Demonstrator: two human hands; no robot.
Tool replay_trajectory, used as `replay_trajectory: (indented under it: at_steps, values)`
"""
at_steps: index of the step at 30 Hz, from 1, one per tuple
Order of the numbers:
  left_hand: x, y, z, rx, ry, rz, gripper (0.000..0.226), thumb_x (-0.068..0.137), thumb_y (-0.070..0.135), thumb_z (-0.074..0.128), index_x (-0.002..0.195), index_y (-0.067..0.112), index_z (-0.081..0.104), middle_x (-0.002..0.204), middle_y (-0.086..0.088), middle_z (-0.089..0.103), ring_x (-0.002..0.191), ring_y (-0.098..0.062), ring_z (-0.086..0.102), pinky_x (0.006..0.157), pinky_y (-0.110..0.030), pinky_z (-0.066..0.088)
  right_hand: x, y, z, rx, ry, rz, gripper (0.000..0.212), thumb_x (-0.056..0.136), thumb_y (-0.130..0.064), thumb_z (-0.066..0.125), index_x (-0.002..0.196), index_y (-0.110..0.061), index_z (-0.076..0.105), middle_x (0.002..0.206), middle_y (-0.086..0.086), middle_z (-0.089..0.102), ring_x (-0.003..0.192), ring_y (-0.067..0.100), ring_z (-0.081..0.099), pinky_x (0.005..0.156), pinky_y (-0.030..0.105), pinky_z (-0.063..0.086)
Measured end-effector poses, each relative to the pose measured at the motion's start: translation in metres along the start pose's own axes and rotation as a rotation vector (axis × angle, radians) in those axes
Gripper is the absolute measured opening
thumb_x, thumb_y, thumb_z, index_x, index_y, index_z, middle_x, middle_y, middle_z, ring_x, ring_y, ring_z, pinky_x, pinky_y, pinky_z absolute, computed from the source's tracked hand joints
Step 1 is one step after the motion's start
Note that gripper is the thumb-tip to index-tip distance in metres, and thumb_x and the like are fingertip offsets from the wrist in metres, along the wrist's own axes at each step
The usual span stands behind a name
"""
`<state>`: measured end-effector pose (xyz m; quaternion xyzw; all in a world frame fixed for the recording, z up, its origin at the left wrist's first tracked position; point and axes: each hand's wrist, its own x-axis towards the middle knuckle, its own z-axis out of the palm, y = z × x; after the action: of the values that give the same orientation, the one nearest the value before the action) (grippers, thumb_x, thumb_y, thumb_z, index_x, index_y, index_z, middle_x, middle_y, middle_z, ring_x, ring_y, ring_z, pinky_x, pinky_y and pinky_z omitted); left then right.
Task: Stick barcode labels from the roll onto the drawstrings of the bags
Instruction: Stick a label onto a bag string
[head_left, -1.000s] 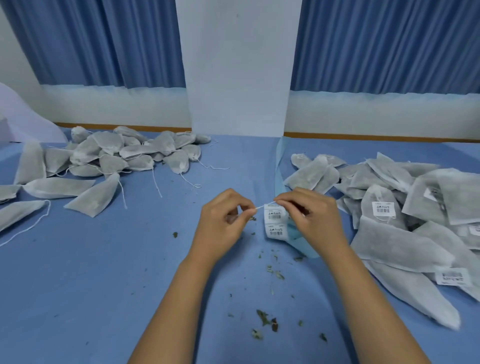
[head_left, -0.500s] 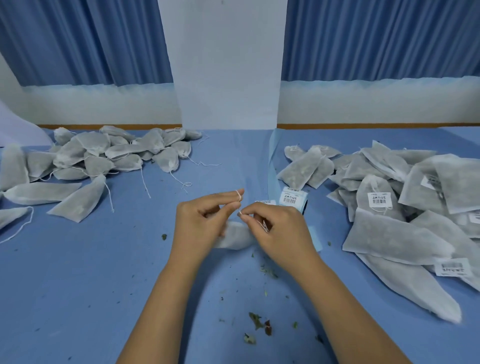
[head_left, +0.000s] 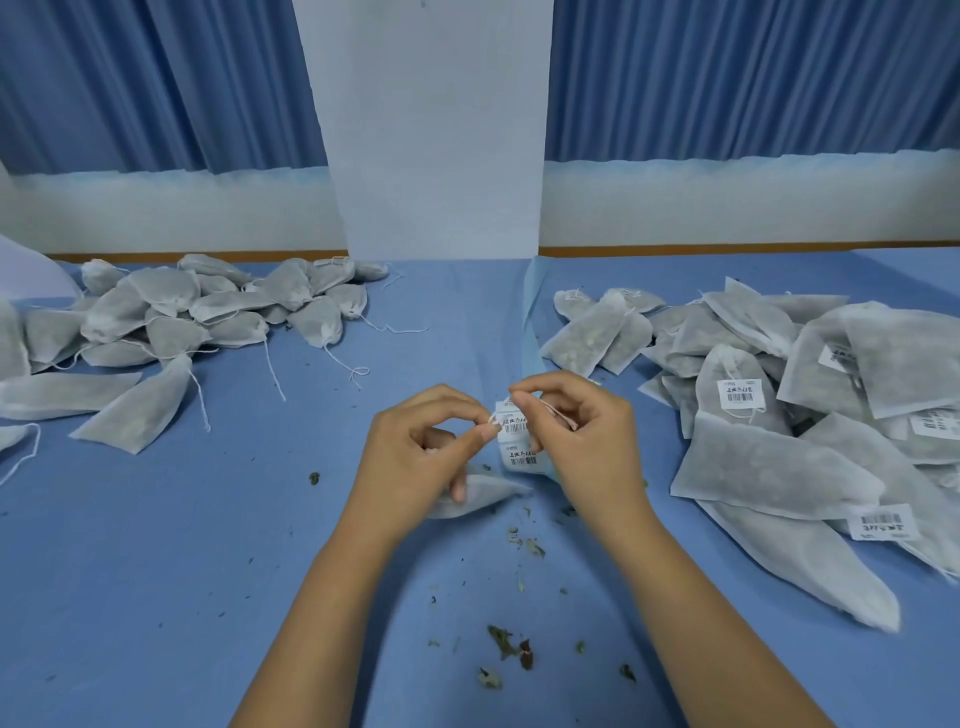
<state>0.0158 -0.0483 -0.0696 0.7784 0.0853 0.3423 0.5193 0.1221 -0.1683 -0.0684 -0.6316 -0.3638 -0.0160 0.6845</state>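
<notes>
Well to the left of my fingers lies the unlabelled pile (head_left: 182, 312); my left hand (head_left: 415, 447) pinches the drawstring (head_left: 494, 419) thumb to forefinger, lower fingers resting on the bag (head_left: 485, 493) beneath. Just right of that pinch hangs the label strip (head_left: 514, 441), gripped by my right hand's (head_left: 582, 436) curled fingers. I judge I'm mid-sticking: next, fold one label round the string and press, then drop it on the labelled pile (head_left: 779, 457).

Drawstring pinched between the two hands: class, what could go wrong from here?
1. The thin drawstring is pinched by the left hand and right hand close to the label strip; a label may stick to a fingertip or fold crooked.
2. Leaf crumbs lie near the bag; they could get caught under the adhesive.
</notes>
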Motion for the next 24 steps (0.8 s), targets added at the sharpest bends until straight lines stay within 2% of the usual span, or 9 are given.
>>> replay_trajectory:
  at_steps: [2,4,7,11,14,16,18,21,24]
  values:
    - [-0.001,0.003,0.004,-0.003,0.073,-0.055,0.019,0.084,0.013,0.074,0.067,0.023,0.070,0.058,0.013,0.060,0.031,-0.011,0.042,0.041,-0.014,0.033,0.000,0.001,0.001,0.065,-0.010,0.091,0.007,0.085,-0.006,0.068,0.081,-0.009,0.072,0.051,-0.005,0.053,0.049,0.007,0.048,0.051,0.023,0.041]
    - [-0.001,0.002,0.006,-0.038,0.184,-0.090,0.019,0.083,0.015,0.075,0.067,0.025,0.071,0.050,0.013,0.058,0.032,-0.008,0.038,0.040,-0.014,0.032,-0.001,0.002,0.004,0.056,-0.078,0.137,0.008,0.086,-0.004,0.066,0.080,-0.007,0.071,0.050,-0.016,0.056,0.047,0.001,0.050,0.052,0.013,0.039]
    - [0.001,0.003,0.005,-0.061,0.272,-0.104,0.014,0.083,0.014,0.074,0.071,0.020,0.073,0.045,0.014,0.054,0.033,-0.006,0.036,0.041,-0.013,0.031,-0.003,0.004,0.010,0.031,-0.164,0.170,0.013,0.085,-0.006,0.067,0.074,-0.012,0.072,0.046,-0.014,0.053,0.044,0.005,0.043,0.051,0.015,0.035]
    - [0.000,0.004,0.004,-0.043,0.250,-0.115,0.015,0.085,0.013,0.073,0.071,0.019,0.072,0.047,0.017,0.054,0.034,-0.005,0.036,0.041,-0.012,0.031,-0.005,0.005,0.013,0.023,-0.254,0.213,0.012,0.084,-0.007,0.067,0.073,-0.009,0.071,0.045,-0.011,0.051,0.043,0.005,0.042,0.049,0.014,0.033]
    - [0.001,0.003,0.003,-0.030,0.232,-0.152,0.020,0.085,0.017,0.073,0.068,0.026,0.070,0.047,0.013,0.052,0.037,-0.009,0.035,0.042,-0.015,0.031,-0.006,0.004,0.013,0.002,-0.222,0.198,0.010,0.085,-0.018,0.068,0.076,-0.013,0.070,0.065,-0.002,0.064,0.057,0.008,0.050,0.059,0.019,0.039]
    - [0.000,0.003,0.003,-0.019,0.193,-0.159,0.019,0.085,0.020,0.072,0.068,0.028,0.070,0.049,0.011,0.053,0.041,-0.011,0.034,0.042,-0.017,0.030,-0.006,0.003,0.013,0.018,-0.181,0.187,0.010,0.085,-0.025,0.069,0.079,-0.016,0.068,0.072,0.006,0.063,0.059,0.018,0.045,0.059,0.027,0.037]
    - [0.000,0.004,0.003,-0.018,0.151,-0.165,0.020,0.086,0.020,0.072,0.068,0.029,0.070,0.050,0.009,0.054,0.041,-0.011,0.033,0.043,-0.018,0.029,-0.007,0.002,0.014,0.039,-0.169,0.159,0.009,0.086,-0.021,0.069,0.078,-0.017,0.067,0.062,0.002,0.056,0.056,0.018,0.037,0.054,0.025,0.032]
    - [0.001,0.004,0.003,-0.108,0.100,-0.199,0.021,0.086,0.019,0.071,0.066,0.024,0.071,0.053,0.005,0.058,0.038,-0.009,0.033,0.044,-0.016,0.032,-0.007,0.002,0.014,0.031,-0.147,0.098,0.014,0.088,-0.011,0.064,0.076,-0.018,0.064,0.066,-0.003,0.056,0.055,0.012,0.036,0.053,0.018,0.031]
    - [0.000,0.007,0.004,-0.256,0.009,-0.280,0.020,0.079,0.027,0.069,0.062,0.019,0.069,0.057,-0.012,0.043,0.039,-0.010,0.026,0.046,-0.018,0.030,-0.008,0.002,0.016,-0.072,-0.141,-0.009,0.016,0.089,-0.008,0.062,0.076,-0.016,0.061,0.070,-0.011,0.055,0.053,0.006,0.037,0.055,0.012,0.031]
